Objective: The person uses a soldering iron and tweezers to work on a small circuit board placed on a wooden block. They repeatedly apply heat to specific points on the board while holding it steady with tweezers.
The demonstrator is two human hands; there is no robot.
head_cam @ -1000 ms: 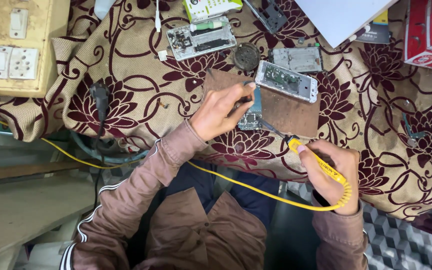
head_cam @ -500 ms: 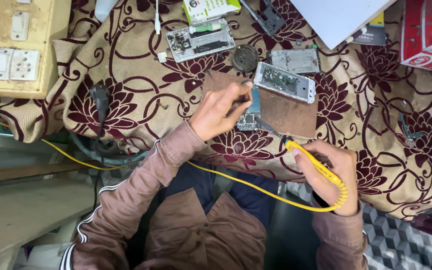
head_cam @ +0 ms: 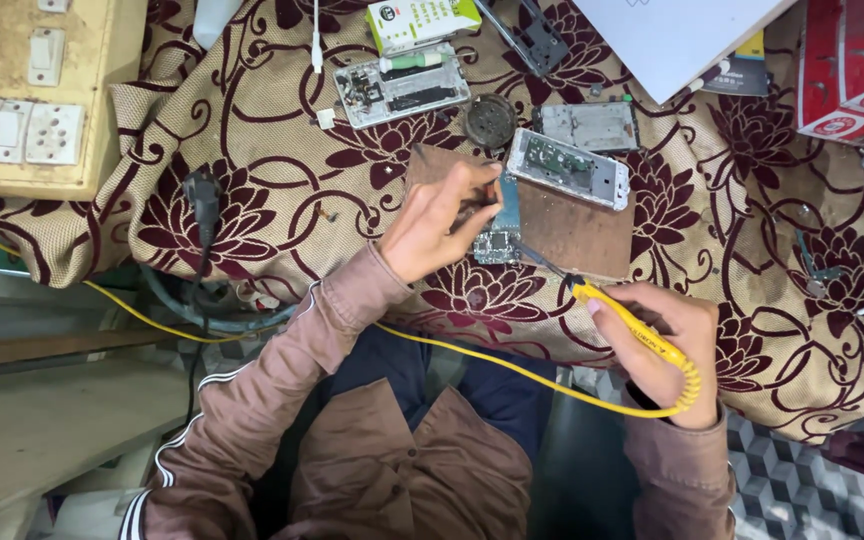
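Observation:
My left hand (head_cam: pixel 441 222) rests on a brown board (head_cam: pixel 577 232) and pinches a small blue-green circuit board (head_cam: pixel 501 228) against it. My right hand (head_cam: pixel 664 343) grips a yellow soldering iron (head_cam: pixel 624 316); its dark metal tip points up-left and reaches the lower edge of the circuit board. A yellow cord (head_cam: pixel 512 368) runs from the iron across my lap. An opened white phone frame (head_cam: pixel 569 168) lies on the board just beyond the circuit board.
A floral maroon cloth (head_cam: pixel 282 150) covers the table. On it lie another stripped phone (head_cam: pixel 401 87), a grey frame (head_cam: pixel 586 125), a round dark disc (head_cam: pixel 490 119), a green-white box (head_cam: pixel 422 20) and red boxes (head_cam: pixel 855 65). A switch panel (head_cam: pixel 22 100) stands at left.
The view has shifted slightly. My right hand with the soldering iron has edged down and left a little; the left hand stays on the circuit board.

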